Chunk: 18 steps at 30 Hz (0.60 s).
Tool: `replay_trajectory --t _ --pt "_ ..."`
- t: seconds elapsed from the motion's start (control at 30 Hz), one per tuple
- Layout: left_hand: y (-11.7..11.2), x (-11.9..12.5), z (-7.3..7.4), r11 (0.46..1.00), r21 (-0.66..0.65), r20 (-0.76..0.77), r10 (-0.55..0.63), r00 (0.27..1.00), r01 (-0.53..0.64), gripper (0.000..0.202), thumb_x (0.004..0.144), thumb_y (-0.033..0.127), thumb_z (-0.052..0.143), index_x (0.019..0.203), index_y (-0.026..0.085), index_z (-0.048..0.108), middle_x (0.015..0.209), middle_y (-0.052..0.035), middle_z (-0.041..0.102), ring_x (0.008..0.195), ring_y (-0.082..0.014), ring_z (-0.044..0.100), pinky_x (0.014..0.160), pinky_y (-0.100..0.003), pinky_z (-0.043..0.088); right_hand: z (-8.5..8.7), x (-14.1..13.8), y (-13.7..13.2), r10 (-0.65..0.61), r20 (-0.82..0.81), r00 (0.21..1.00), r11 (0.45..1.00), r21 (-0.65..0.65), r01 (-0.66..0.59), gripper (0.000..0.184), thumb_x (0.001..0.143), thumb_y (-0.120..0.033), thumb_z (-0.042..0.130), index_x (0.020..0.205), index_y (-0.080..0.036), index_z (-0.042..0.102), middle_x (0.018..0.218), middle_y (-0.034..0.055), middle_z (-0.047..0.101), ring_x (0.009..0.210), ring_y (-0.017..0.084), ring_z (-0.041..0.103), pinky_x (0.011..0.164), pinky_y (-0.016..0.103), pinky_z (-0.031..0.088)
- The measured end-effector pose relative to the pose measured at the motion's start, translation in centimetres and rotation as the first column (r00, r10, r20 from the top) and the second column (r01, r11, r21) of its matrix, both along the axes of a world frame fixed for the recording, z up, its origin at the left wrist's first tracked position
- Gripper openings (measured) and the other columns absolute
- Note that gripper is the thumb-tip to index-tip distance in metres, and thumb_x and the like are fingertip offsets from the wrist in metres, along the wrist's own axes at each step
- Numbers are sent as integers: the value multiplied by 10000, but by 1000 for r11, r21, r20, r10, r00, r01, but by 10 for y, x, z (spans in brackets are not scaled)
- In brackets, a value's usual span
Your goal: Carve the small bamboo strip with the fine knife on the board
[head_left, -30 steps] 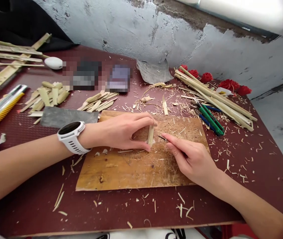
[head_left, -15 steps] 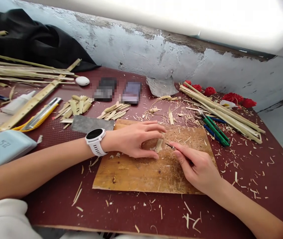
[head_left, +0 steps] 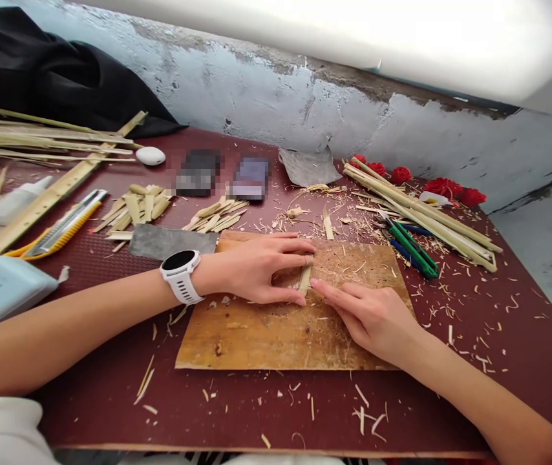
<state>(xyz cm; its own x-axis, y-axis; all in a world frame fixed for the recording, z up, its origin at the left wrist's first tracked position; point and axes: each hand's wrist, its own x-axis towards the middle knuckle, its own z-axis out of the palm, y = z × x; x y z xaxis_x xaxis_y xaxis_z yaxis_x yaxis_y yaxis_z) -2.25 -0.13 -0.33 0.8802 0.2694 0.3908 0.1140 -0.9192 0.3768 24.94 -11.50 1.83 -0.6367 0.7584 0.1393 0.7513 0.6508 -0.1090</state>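
- Maroon table (head_left: 106, 403), littered with shavings (head_left: 450, 334)
- Wooden board (head_left: 256, 339), near the table's front edge
- Left hand (head_left: 256, 266), half open, bamboo strip (head_left: 304, 279) held between thumb and fingers
- Right hand (head_left: 373, 313), index extended, others curled; can't tell if it's gripping anything
- That strip, lying mid-board

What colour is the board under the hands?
The board is golden brown with dark spots; see the head view.

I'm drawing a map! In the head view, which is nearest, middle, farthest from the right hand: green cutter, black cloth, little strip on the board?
1. Little strip, by the right hand.
2. Green cutter, beyond, rightward.
3. Black cloth, back left.
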Motion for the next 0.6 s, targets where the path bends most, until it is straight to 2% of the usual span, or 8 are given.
replay_trajectory --t 0.2,0.37,0.6 --pt "1 1 0 1000 -8 15 -14 1000 14 614 986 549 700 1387 85 665 1479 -243 636 1391 -390 620 1218 -598 497 2 -2 2 -7 45 999 998 -64 10 470 1086 -210 452 1520 -292 613 807 -1 708 648 124 602 567 272 308" --pt "1 1 0 1000 -26 20 -14 1000 15 577 977 531 722 1379 119 681 1469 -234 649 1416 -376 607 1235 -599 476 2 -4 1 -19 75 997 998 -62 23 481 1080 -205 449 1530 -279 602 818 6 704 659 133 616 580 277 333" --pt "1 2 1 996 -78 15 -52 999 53 587 985 453 736 1478 151 634 1512 -200 628 1482 -349 555 1293 -630 384 3 -11 -6 -53 102 993 996 -66 60 530 1029 -151 473 1538 -240 594 821 22 722 607 135 611 551 285 346"
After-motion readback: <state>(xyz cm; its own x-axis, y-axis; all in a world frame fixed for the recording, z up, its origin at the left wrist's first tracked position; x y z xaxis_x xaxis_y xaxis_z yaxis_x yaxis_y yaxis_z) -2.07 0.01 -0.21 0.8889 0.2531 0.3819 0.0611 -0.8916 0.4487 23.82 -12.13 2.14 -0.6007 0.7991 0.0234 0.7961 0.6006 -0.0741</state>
